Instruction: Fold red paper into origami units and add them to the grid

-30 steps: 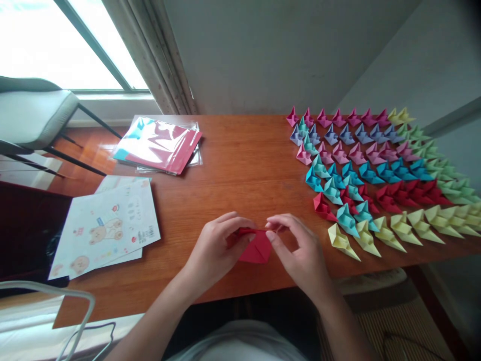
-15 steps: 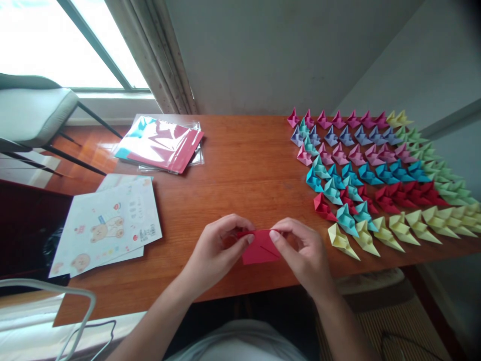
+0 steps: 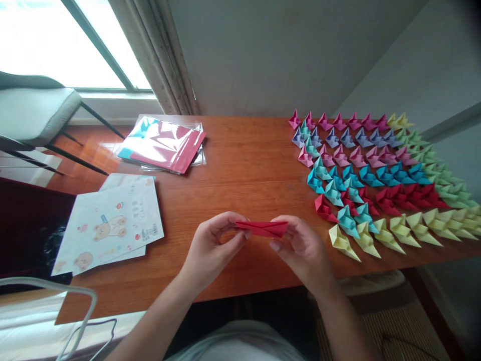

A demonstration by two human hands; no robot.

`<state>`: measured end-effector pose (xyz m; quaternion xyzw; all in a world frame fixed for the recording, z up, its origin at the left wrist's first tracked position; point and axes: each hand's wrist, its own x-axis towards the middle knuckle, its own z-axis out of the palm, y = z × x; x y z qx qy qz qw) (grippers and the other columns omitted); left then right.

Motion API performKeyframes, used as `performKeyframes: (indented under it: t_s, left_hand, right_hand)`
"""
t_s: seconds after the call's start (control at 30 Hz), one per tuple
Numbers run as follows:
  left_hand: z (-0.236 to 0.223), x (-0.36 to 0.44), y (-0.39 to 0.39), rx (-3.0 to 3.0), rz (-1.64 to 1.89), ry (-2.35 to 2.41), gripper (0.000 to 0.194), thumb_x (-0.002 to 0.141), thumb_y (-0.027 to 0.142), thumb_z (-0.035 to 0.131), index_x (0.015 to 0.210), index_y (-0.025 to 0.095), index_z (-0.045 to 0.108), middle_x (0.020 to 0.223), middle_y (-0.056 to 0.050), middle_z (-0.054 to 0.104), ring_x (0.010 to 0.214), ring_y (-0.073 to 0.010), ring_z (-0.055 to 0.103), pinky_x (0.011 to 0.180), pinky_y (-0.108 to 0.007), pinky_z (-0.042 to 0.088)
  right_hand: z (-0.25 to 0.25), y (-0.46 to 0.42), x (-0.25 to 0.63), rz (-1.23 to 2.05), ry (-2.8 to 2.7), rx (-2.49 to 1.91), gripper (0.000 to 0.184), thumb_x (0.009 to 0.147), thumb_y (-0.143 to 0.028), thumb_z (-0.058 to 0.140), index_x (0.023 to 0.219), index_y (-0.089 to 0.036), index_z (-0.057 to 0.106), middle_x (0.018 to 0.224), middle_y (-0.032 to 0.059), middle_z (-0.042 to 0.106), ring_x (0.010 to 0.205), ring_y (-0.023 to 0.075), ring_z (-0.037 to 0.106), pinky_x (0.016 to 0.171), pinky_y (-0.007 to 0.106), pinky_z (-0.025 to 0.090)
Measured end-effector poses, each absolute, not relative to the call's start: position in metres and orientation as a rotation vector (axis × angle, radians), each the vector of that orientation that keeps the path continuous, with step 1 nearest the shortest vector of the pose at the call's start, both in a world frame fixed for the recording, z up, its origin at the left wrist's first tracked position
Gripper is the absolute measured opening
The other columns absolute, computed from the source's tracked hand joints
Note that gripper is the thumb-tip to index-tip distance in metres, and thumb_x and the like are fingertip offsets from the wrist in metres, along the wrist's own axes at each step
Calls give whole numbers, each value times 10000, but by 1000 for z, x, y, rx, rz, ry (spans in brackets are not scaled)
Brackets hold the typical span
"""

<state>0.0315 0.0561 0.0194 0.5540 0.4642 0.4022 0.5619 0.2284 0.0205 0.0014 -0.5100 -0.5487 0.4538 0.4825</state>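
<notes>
A folded piece of red paper (image 3: 262, 228) is held just above the wooden table (image 3: 233, 165), near its front edge. My left hand (image 3: 212, 248) pinches its left end with thumb and fingers closed. My right hand (image 3: 302, 248) pinches its right end the same way. The paper looks like a long flat strip seen nearly edge-on. To the right lie rows of several folded paper pieces (image 3: 376, 175) in pink, purple, blue, red, teal, green and yellow.
A clear bag of coloured paper sheets (image 3: 162, 143) lies at the back left of the table. Printed sheets with a bear drawing (image 3: 108, 225) hang over the left edge. A grey chair (image 3: 33, 110) stands by the window. A white cable (image 3: 56, 301) curls at lower left.
The red paper went from a flat folded shape lying low on the table to a narrow strip lifted and tilted edge-on. Both hands rose slightly and spread apart along it.
</notes>
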Motion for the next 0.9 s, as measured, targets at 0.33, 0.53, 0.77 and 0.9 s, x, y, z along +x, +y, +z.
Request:
performKeyframes:
  t_s: [0.33, 0.53, 0.77, 0.9]
  left_hand:
    - [5, 17, 49, 2504, 873, 1166, 215, 934, 101, 543, 1053, 219, 678, 1059, -59, 728, 965, -211, 620, 864, -370, 483]
    - [-1, 16, 47, 2769, 598, 1106, 216, 991, 153, 480, 1072, 187, 677, 1055, -56, 743, 908, -209, 647, 823, -370, 462]
    - [1, 19, 38, 2768, 585, 1107, 217, 963, 116, 519, 1100, 158, 682, 1140, -64, 729, 1037, -229, 652, 918, -399, 475]
    - [-2, 19, 37, 2723, 552, 1113, 198, 952, 119, 531, 1077, 138, 685, 1124, -76, 721, 944, -230, 638, 846, -384, 518]
  right_hand:
    - [-7, 21, 237, 257, -2041, -1205, 345, 905, -47, 596, 1117, -295, 708, 1045, 41, 743, 1011, 224, 641, 883, 407, 543]
    - [-19, 17, 241, 139, -2216, -1257, 272, 920, -82, 600, 1084, -254, 732, 971, 62, 741, 941, 229, 607, 832, 395, 529]
    - [-10, 16, 249, 251, -2344, -1259, 237, 950, -134, 579, 1113, -242, 713, 1063, 67, 736, 957, 231, 610, 848, 408, 514]
    - [-9, 13, 247, 314, -2305, -1299, 205, 945, -139, 587, 1084, -225, 710, 1073, 74, 723, 977, 240, 604, 854, 417, 521]
